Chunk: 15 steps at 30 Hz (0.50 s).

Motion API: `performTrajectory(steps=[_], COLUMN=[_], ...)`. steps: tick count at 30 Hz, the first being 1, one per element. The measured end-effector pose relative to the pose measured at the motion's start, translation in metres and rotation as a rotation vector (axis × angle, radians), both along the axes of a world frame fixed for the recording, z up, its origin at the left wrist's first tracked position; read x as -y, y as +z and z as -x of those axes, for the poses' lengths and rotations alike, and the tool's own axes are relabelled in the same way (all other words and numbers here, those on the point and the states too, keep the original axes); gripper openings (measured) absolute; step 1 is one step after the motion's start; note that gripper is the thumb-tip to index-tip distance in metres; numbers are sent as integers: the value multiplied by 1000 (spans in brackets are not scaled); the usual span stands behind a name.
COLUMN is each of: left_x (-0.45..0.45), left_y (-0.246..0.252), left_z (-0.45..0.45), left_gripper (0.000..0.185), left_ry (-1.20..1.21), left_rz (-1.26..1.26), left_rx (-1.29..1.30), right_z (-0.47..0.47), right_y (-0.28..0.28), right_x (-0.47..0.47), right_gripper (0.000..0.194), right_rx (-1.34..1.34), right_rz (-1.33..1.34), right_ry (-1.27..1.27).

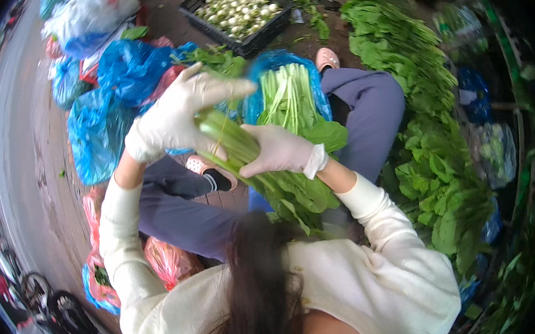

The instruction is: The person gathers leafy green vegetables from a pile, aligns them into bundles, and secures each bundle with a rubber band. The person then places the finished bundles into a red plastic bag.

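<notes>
My right hand (280, 151), in a white glove, is wrapped around a bunch of leafy greens (234, 143). The pale stems point up and left, and the leaves hang down toward my lap. At the stem ends, my gloved left hand (179, 110) has its fingers spread wide and its thumb low. A thin yellow band (218, 141) crosses the stems and appears stretched between those fingers and the thumb. Just beyond, more long-stemmed greens (289, 91) lie on a blue plastic bag (323, 97) between my legs.
A black crate (250, 49) of small white round vegetables (237, 12) stands ahead. Leafy greens (439, 171) are piled along my right. Blue plastic bags (97, 134) and a red bag (173, 261) sit on my left. A road (19, 112) and parked motorbikes (34, 287) lie farther left.
</notes>
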<state>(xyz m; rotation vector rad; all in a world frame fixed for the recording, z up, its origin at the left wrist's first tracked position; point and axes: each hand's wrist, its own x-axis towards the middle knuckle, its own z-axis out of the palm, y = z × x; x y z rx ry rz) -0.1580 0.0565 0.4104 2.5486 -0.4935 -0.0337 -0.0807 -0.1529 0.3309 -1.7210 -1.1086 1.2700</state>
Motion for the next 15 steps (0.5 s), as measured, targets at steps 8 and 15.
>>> performTrajectory(steps=[8,15], left_x=[4,-19], left_y=[7,-6], left_z=[14,10], left_gripper=[37,43], left_ry=[355,535], left_rz=[260,694], left_rx=[484,692], right_z=[-27,-204], right_y=[19,14], right_x=[13,117], right_gripper=[64,67], right_rx=[-458,538], right_rz=[-235,-879], right_ry=[-555,-764])
